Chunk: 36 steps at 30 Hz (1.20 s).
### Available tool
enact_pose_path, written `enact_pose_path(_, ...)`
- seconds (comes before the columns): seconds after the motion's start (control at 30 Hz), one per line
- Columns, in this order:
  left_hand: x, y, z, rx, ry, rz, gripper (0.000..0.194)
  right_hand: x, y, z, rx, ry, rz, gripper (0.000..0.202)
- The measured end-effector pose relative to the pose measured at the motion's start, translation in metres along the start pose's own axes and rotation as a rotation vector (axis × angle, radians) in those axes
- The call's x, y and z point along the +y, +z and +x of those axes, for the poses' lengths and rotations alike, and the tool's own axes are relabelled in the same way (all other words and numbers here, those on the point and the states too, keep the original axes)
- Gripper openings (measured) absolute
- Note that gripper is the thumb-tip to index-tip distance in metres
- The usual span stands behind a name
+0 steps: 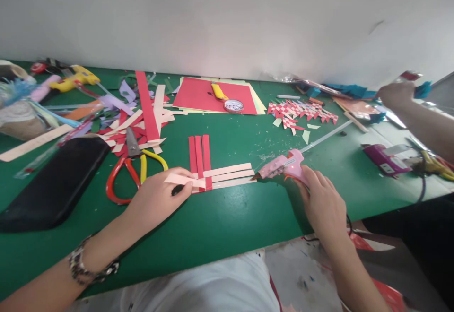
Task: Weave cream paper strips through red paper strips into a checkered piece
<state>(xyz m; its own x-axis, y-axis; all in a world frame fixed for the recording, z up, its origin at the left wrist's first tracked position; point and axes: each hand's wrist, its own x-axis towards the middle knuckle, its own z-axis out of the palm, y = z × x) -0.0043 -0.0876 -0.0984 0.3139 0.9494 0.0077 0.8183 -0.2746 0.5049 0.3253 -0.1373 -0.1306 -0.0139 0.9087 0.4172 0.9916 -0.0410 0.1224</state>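
My left hand [163, 191] is closed on a short pale paper strip [184, 181], at the left end of a small weave. There, upright red strips [200, 153] cross pale strips [230, 174] that run to the right. My right hand [322, 203] grips a pink glue gun [283, 164], its tip at the right ends of the pale strips. A clear glue stick [328, 135] juts from the gun's back. Red-handled scissors [122, 179] lie just left of my left hand.
A black case [56, 179] and a paper strip pile [142, 123] lie left. Red sheets [198, 95] with a yellow cutter [219, 91] lie behind. Checkered pieces [301, 111] sit back right, near another person's hand [397, 94] and a purple box [385, 160].
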Motion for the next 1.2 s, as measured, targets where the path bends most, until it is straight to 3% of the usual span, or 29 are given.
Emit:
enact_pose_path(0.37,0.002,-0.002,0.0,0.01,0.004,0.0,0.035,0.02,-0.004,0.003,-0.043,0.081,0.042,0.039)
enact_pose_path(0.6,-0.005,0.001,0.0,0.022,0.045,0.019,0.038,0.02,0.004,0.04,-0.097,0.208,0.133,0.046)
enact_pose_path(0.73,-0.004,0.002,0.0,0.033,0.041,0.006,0.039,0.001,-0.003,0.061,-0.222,0.113,0.011,0.038)
enact_pose_path(0.8,-0.004,0.002,0.001,0.042,0.052,0.008,0.04,-0.016,-0.018,0.065,-0.134,0.022,-0.01,0.034)
enact_pose_path(0.83,-0.004,0.002,0.001,0.038,0.071,0.007,0.041,-0.027,-0.027,0.065,-0.09,-0.046,0.065,0.034)
enact_pose_path(0.9,-0.005,0.001,0.0,0.011,0.117,0.0,0.042,-0.053,-0.044,0.064,-0.121,-0.221,0.291,0.036)
enact_pose_path(1.0,-0.008,0.002,-0.001,-0.015,0.181,-0.014,0.04,-0.088,-0.057,0.064,-0.362,-0.431,0.588,0.05)
enact_pose_path(1.1,-0.012,0.003,-0.003,-0.002,0.233,0.001,0.038,-0.107,-0.054,0.072,-0.451,-0.374,0.716,0.052)
enact_pose_path(1.2,-0.013,0.005,-0.004,0.0,0.272,0.028,0.037,-0.11,-0.042,0.087,-0.414,-0.282,0.721,0.042)
